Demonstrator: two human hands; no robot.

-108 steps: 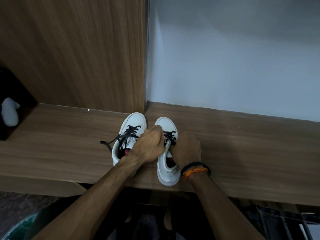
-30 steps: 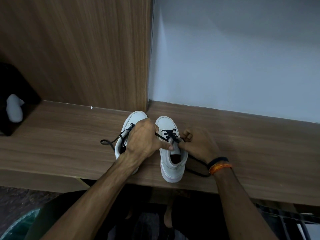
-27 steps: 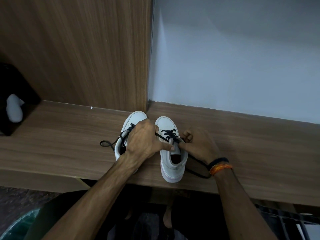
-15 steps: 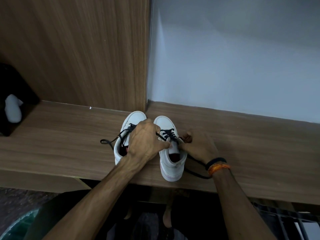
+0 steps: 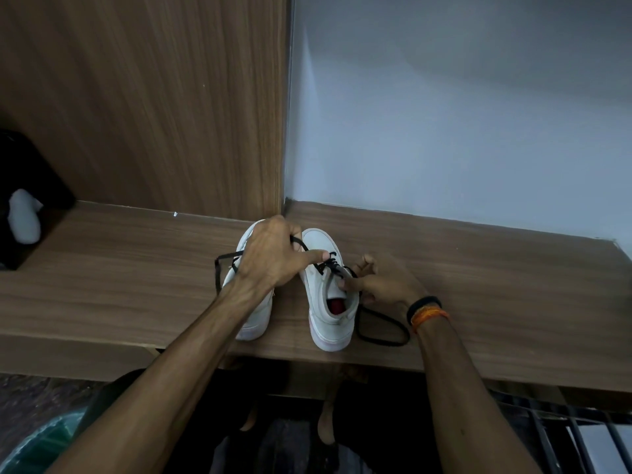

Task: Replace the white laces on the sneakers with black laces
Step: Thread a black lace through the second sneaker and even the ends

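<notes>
Two white sneakers stand side by side on a wooden ledge (image 5: 478, 285), toes toward the wall. The right sneaker (image 5: 328, 302) has a black lace (image 5: 379, 328) threaded over its tongue, with a loose loop lying on the ledge to its right. My left hand (image 5: 273, 258) reaches across the left sneaker (image 5: 254, 318) and grips one strand of that lace, thumb pressing at the eyelets. My right hand (image 5: 379, 285) pinches the lace beside the right sneaker's collar. Another black lace end (image 5: 219, 268) hangs off the left sneaker.
A wooden panel (image 5: 154, 97) and a pale wall (image 5: 461, 114) rise right behind the shoes. A black box with a white object (image 5: 24, 215) sits at far left. The ledge's front edge runs just below the heels; a dark rack (image 5: 564, 425) shows lower right.
My left hand has lifted and shifted up toward the toes, drawing its strand away. The right sneaker's opening and red insole show more, and my right hand's fingers have moved to the collar.
</notes>
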